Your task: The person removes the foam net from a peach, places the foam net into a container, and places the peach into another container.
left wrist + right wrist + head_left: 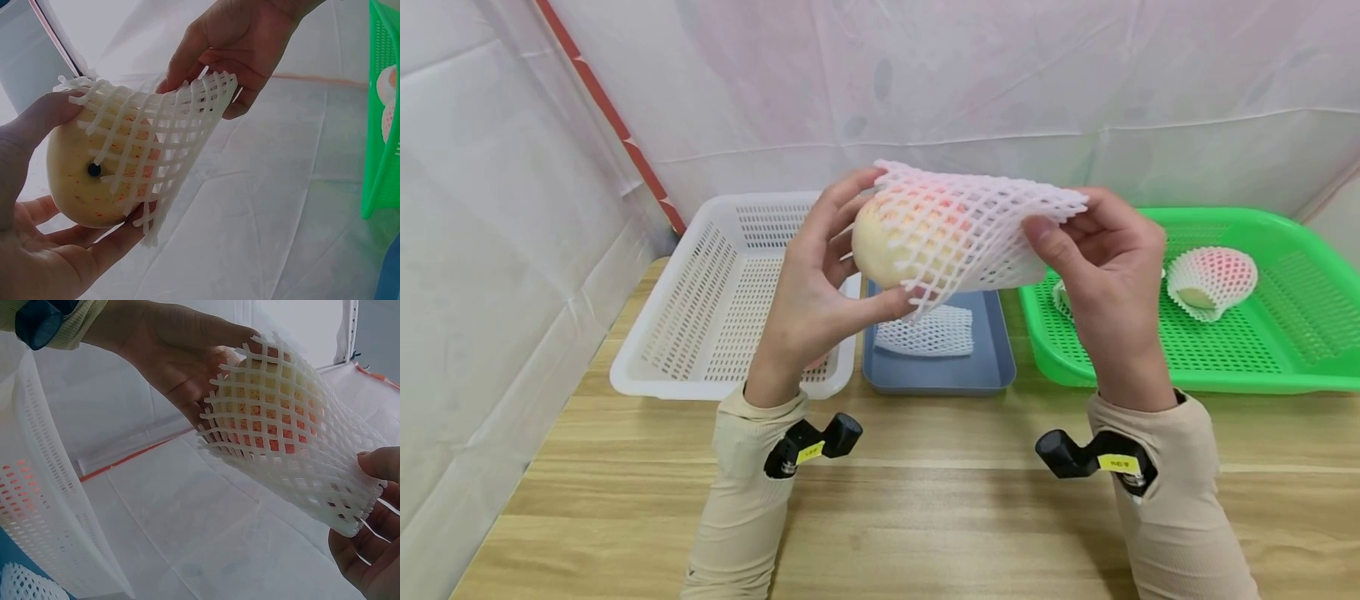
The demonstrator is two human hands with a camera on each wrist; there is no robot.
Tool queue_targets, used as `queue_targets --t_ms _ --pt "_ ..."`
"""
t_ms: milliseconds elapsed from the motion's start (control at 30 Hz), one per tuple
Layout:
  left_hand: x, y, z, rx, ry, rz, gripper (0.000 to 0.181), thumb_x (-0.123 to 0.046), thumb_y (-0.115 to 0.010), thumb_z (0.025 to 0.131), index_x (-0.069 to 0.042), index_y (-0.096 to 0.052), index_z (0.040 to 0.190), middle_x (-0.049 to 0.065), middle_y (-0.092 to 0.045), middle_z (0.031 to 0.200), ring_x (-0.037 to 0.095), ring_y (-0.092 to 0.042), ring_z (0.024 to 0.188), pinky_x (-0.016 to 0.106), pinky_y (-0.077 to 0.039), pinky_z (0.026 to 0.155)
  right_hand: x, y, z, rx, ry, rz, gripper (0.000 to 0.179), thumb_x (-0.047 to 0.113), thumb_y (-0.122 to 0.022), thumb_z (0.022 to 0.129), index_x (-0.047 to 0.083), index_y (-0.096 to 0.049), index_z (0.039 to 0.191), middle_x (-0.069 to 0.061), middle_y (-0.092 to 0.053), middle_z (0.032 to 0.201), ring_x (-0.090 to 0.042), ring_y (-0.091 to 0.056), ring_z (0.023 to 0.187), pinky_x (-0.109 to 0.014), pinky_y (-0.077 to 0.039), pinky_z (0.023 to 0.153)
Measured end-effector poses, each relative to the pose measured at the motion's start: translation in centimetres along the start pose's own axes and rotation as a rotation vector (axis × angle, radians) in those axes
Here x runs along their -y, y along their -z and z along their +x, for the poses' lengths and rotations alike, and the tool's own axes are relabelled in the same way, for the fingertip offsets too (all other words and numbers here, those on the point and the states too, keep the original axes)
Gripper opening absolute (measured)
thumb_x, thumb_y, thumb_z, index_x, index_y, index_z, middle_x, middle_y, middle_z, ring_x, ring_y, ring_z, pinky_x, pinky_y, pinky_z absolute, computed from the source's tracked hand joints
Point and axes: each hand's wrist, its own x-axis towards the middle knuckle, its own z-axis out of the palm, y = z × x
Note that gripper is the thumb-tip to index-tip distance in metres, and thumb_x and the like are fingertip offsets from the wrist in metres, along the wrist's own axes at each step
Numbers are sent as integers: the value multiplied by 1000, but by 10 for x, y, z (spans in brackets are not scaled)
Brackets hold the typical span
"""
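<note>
A round yellow fruit with red streaks (872, 242) is partly inside a white foam net sleeve (992, 225), held up above the table. My left hand (820, 275) grips the fruit, with the thumb below and the fingers behind it, touching the sleeve's wide mouth. In the left wrist view, a dark dot marks the bare end of the fruit (75, 181). The far end of the sleeve is pinched flat by my right hand (1105, 258), between thumb and fingers. The right wrist view shows red skin through the mesh (269, 412).
Behind my left hand stands a white slotted basket (658, 333). A blue-grey tray (940, 379) in the middle bears a flat foam net sleeve (925, 332). On the right, a green basket (1285, 333) contains a netted fruit (1213, 282) and another partly hidden one.
</note>
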Motion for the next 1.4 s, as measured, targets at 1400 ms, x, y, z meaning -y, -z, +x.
queue_targets --t_ms 1400 --pt "-2 2 0 -32 -1 31 79 9 -81 63 0 -49 135 12 -55 128 28 -61 105 39 -56 82 -4 3 2 -11 -7 8 18 -10 -66 83 -16 -64 99 -19 -70 91 -23 -68 79 -26 -56 73"
